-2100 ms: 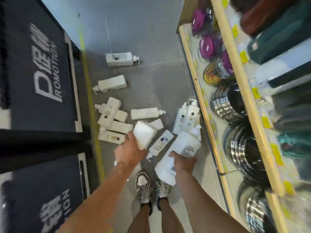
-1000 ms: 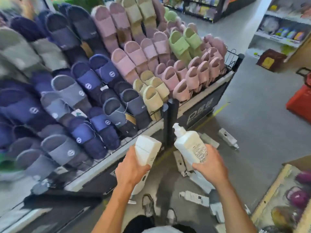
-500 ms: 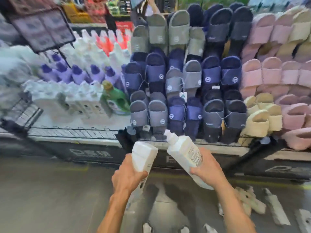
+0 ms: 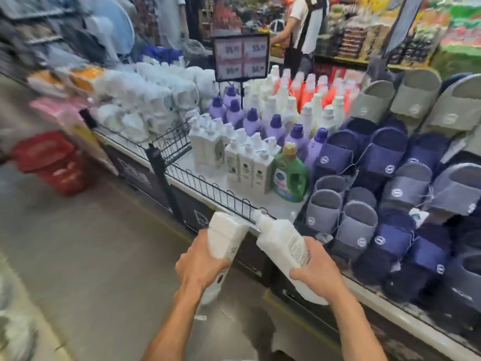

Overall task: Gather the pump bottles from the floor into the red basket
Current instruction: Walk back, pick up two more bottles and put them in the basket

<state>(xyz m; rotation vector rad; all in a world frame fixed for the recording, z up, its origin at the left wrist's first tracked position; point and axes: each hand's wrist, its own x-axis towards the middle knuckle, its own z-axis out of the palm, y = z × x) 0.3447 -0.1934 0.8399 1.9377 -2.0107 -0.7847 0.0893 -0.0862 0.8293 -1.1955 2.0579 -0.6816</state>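
My left hand (image 4: 199, 267) grips a white square pump bottle (image 4: 225, 234) with its flat bottom pointing up and away. My right hand (image 4: 316, 273) grips a second white pump bottle (image 4: 282, 246), its neck tilted up to the left. Both bottles are held in front of me, above the grey floor, beside the display table's front edge. The red basket (image 4: 53, 161) stands on the floor far to the left, blurred. No pump bottles lying on the floor are in view.
A display table (image 4: 197, 175) with a low black wire fence holds white pump bottles (image 4: 247, 162), a green jug (image 4: 290, 175), purple bottles and grey and navy slippers (image 4: 385, 183). A price sign (image 4: 240, 57) stands on it. A person (image 4: 303, 29) stands behind.
My view has swung left from the slipper rack toward the bottle display, bringing the red basket into sight. Both hands still hold their bottles in front of me.
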